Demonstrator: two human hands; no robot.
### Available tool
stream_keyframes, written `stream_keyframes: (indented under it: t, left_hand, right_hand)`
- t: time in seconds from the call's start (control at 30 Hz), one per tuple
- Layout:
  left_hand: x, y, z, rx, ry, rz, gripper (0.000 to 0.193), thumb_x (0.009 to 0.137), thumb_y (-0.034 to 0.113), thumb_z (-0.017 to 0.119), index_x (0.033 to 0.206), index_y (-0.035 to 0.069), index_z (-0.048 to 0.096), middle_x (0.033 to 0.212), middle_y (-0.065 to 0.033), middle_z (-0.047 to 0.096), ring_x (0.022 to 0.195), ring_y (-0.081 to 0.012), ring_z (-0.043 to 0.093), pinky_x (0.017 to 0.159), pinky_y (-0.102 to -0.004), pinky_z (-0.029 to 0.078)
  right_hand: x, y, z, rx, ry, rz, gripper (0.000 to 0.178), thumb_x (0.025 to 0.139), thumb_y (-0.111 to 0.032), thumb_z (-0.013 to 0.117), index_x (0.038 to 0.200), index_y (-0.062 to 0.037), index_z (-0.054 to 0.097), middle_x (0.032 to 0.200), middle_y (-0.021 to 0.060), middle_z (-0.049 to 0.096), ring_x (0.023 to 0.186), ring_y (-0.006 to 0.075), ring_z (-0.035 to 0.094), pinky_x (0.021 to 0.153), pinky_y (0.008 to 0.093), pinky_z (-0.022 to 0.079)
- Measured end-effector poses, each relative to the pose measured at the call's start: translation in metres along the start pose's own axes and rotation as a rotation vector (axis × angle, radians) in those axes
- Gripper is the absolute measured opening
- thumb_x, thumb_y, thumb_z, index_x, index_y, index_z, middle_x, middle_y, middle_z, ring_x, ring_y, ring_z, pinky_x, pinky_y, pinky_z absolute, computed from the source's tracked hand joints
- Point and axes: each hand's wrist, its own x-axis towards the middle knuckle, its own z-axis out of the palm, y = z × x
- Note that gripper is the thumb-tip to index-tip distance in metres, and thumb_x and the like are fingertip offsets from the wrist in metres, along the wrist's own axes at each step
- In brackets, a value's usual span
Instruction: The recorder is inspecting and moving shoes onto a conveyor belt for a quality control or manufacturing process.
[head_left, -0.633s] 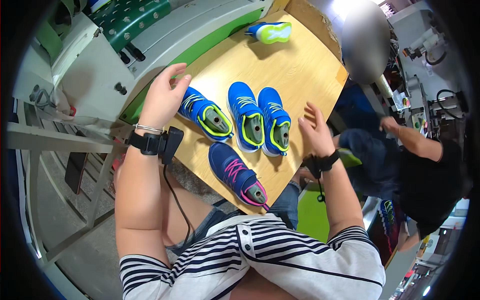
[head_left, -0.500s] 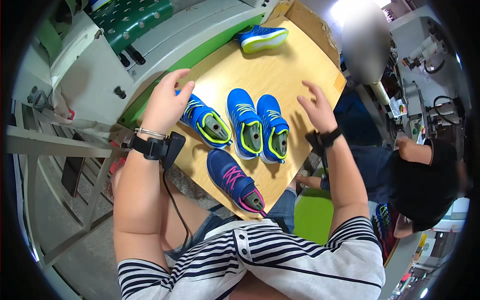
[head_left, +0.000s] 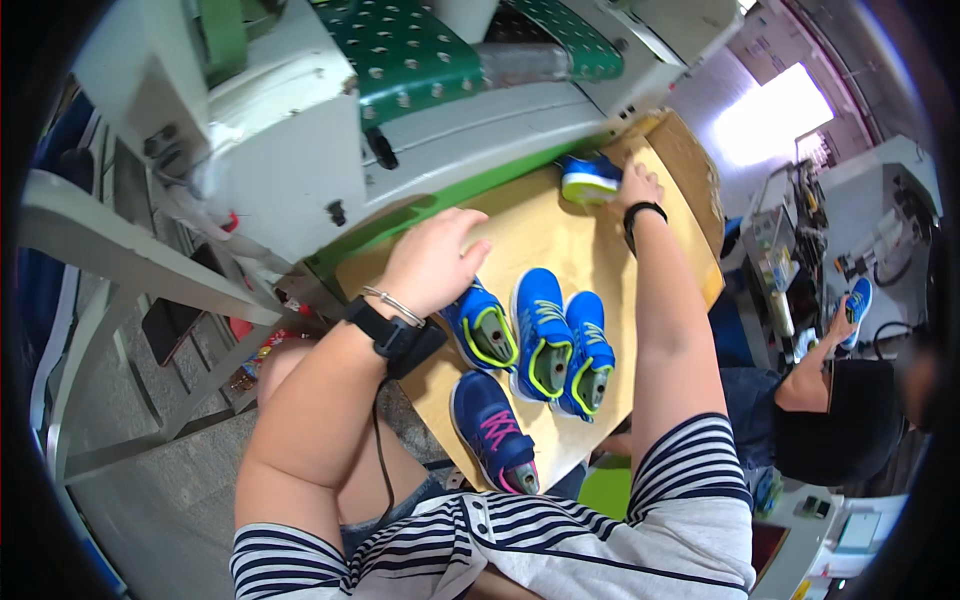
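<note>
My right hand (head_left: 640, 187) reaches to the far end of the wooden board and grips one end of a blue sneaker (head_left: 588, 186) with a white and lime sole; that shoe is slightly blurred. My left hand (head_left: 435, 262) is open, thumb apart from the fingers, over the toe of the left blue sneaker (head_left: 487, 325), hiding part of it. Two more blue sneakers with lime laces, a middle one (head_left: 541, 325) and a right one (head_left: 588, 350), stand side by side. Nearest me is a navy sneaker (head_left: 490, 420) with pink laces. Grey-green inserts show in the near shoes' openings.
The light wooden board (head_left: 540, 235) has a green-edged machine (head_left: 470, 130) along its far left side. A cardboard piece (head_left: 690, 165) rises at its far right corner. On the right, a co-worker in black (head_left: 835, 420) holds another blue shoe (head_left: 857, 308). A white metal frame (head_left: 120, 240) stands at left.
My right hand has stretched forward from beside the row of shoes to the far sneaker and taken hold of it. My left hand stays near the left blue sneaker. The view has shifted.
</note>
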Motion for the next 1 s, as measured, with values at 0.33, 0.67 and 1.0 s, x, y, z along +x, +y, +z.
stream_keyframes:
  t: [0.33, 0.67, 1.0]
  left_hand:
    - [0.011, 0.028, 0.001, -0.687, -0.306, -0.257, 0.034, 0.097, 0.026, 0.055, 0.119, 0.000, 0.059, 0.105, -0.0122, 0.068, 0.079, -0.0176, 0.067, 0.066, -0.0280, 0.053]
    - [-0.013, 0.062, 0.005, -1.743, -0.973, -0.306, 0.083, 0.092, 0.074, 0.019, 0.145, 0.012, 0.036, 0.124, -0.0249, 0.060, 0.096, -0.0340, 0.069, 0.070, -0.0377, 0.060]
    - [0.037, 0.049, -0.049, -1.764, -0.001, 0.149, 0.062, 0.101, 0.051, 0.037, 0.140, 0.003, 0.040, 0.142, -0.0185, 0.046, 0.129, -0.0327, 0.048, 0.104, -0.0440, 0.044]
  right_hand:
    - [-0.102, 0.054, 0.001, 0.572, 0.033, -0.045, 0.064, 0.063, -0.025, 0.085, 0.110, -0.0005, 0.050, 0.099, 0.0229, 0.064, 0.096, 0.0383, 0.063, 0.085, 0.0435, 0.050]
    - [-0.210, 0.003, -0.121, 0.725, 0.592, -0.607, 0.078, 0.061, -0.006, 0.080, 0.130, -0.0043, 0.045, 0.128, 0.0162, 0.051, 0.122, 0.0392, 0.045, 0.104, 0.0475, 0.037]
    - [-0.320, 0.026, -0.010, 1.263, -0.263, 0.060, 0.080, 0.092, -0.028, 0.066, 0.151, -0.0014, 0.019, 0.148, 0.0251, 0.031, 0.135, 0.0334, 0.038, 0.111, 0.0402, 0.031]
